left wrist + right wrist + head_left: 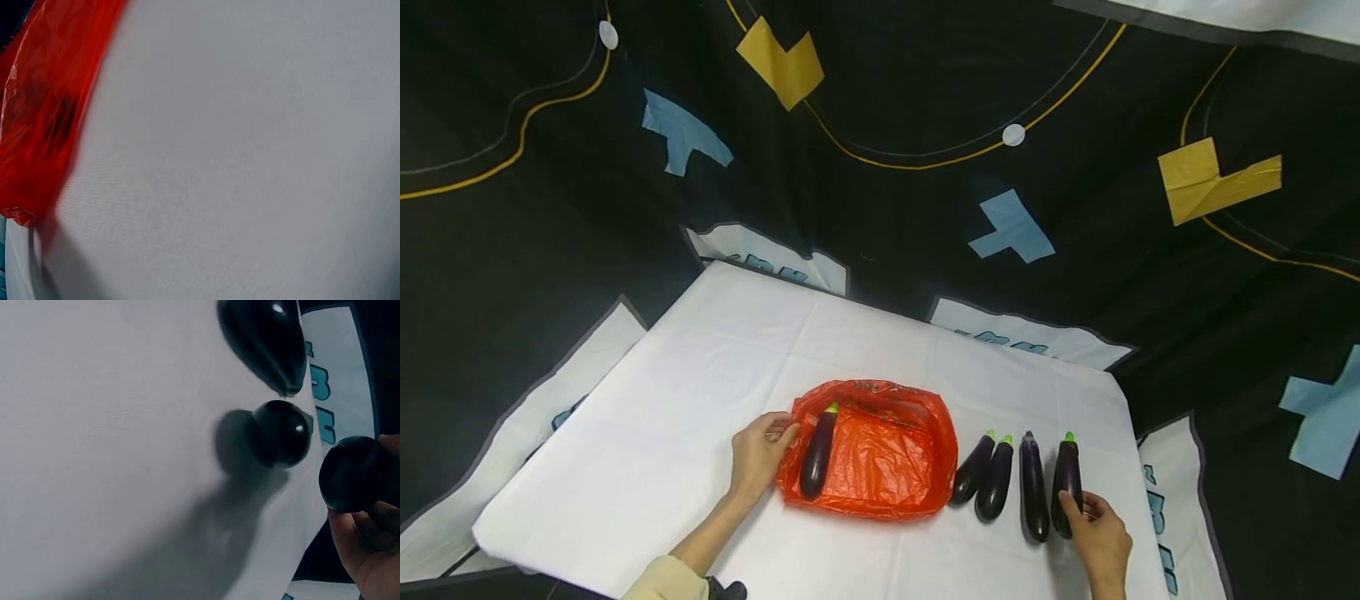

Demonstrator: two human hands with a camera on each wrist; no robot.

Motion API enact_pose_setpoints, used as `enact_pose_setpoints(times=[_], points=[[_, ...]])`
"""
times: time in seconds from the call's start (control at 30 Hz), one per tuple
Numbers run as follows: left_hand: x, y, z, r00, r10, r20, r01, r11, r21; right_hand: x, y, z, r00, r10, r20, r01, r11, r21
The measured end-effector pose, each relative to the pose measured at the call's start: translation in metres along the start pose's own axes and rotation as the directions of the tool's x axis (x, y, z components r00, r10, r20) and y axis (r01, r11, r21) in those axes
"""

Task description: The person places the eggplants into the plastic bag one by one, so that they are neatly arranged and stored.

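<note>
A red plastic bag [887, 471] lies spread on the table with its mouth facing up. One eggplant [818, 454] rests inside, along its left side. My left hand [757, 454] pinches the bag's left rim; the left wrist view catches just the bag's side [56, 106]. To the right of the bag, two eggplants [996, 483] lean close together and a third, slimmer eggplant [1033, 492] lies beside them. My right hand [1099, 533] grips the rightmost eggplant [1066, 475] near its lower end, thumb on one side and fingers on the other. Its rounded end [350, 478] faces the right wrist camera.
White cloth covers the table [647, 433], whose right edge runs close beside my right hand. Behind it hangs a black cloth [895, 225] with yellow and blue shapes. White lettered flaps [1030, 333] hang along the table's sides.
</note>
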State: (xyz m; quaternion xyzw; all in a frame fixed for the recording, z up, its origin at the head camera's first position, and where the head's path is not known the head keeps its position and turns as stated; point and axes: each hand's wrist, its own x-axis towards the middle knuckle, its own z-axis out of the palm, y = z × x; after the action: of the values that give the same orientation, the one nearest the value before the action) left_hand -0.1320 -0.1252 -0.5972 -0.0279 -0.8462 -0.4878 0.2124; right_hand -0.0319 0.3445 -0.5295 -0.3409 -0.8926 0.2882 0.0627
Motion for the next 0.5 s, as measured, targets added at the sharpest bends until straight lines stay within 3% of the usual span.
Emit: enact_pose_setpoints(times=[0.17, 0.5], points=[[-0.002, 0.002, 0.003, 0.999, 0.006, -0.051, -0.01, 0.997, -0.081, -0.003, -0.007, -0.002, 0.999, -0.044, 0.002, 0.044, 0.999, 0.017], [-0.004, 0.004, 0.005, 0.998, -0.002, -0.062, -0.008, 0.987, -0.158, -0.025, -0.044, 0.012, 0.987, -0.15, 0.054, 0.145, 0.985, 0.089]])
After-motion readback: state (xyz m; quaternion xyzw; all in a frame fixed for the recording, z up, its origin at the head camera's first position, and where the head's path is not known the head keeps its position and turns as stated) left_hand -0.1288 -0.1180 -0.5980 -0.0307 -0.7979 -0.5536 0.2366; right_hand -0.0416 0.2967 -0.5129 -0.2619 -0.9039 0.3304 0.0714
